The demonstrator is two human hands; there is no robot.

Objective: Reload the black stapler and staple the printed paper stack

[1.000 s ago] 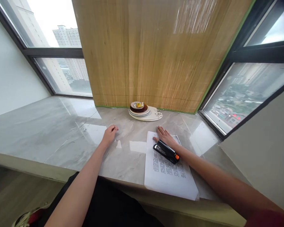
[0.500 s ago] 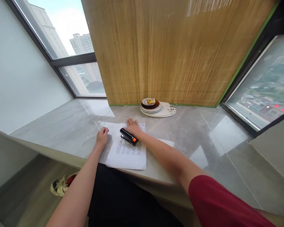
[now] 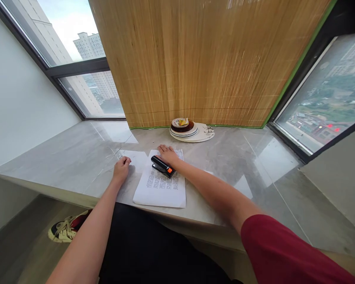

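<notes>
A printed sheet of paper lies on the grey stone ledge in front of me. On it rests a black stapler with an orange part at its near end. My right hand lies flat on the sheet's far part, fingers stretched out, its thumb side against the stapler. To the left, my left hand is closed beside a second white sheet. Whether its fingers pinch anything is hidden. The printed sheet partly overlaps the second one.
Stacked plates and an oval white plate stand farther back, below a bamboo blind. The ledge's front edge runs before my lap. Windows are at both sides, and a shoe shows at lower left.
The printed sheet, the stapler and my right hand have shifted slightly right along the ledge. My left hand stays closed and is a little farther from the printed sheet. The view has moved slightly.
</notes>
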